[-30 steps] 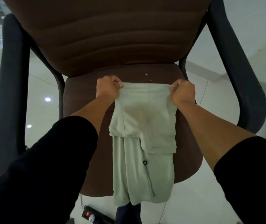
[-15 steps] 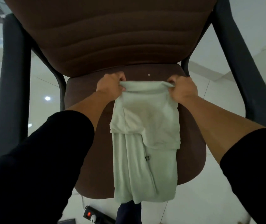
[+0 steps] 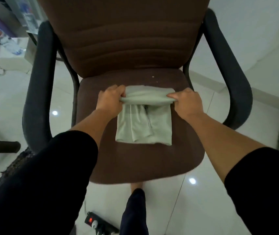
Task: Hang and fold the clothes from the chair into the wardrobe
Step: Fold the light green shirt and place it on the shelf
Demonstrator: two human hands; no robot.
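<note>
Brown chair seat (image 3: 140, 160), both hands (image 3: 110, 100) (image 3: 186, 103) gripping folded green garment (image 3: 143, 128), fingertips hidden.

I see a glossy white tiled floor (image 3: 203, 200) catching bright ceiling-light spots. A power strip (image 3: 99, 223) lies on it, red switch glowing. At upper left stands what may be a white cabinet (image 3: 11, 60), blurred.

A chair (image 3: 135, 163) stands directly before the person, its backrest on the far side. A folded garment (image 3: 143, 126) lies on the middle of the seat. The left hand (image 3: 110, 100) grips its far-left corner, the right hand (image 3: 185, 103) its far-right corner (the far edge is rolled between them). A power strip (image 3: 99, 223) lies on the floor before the chair.
</note>
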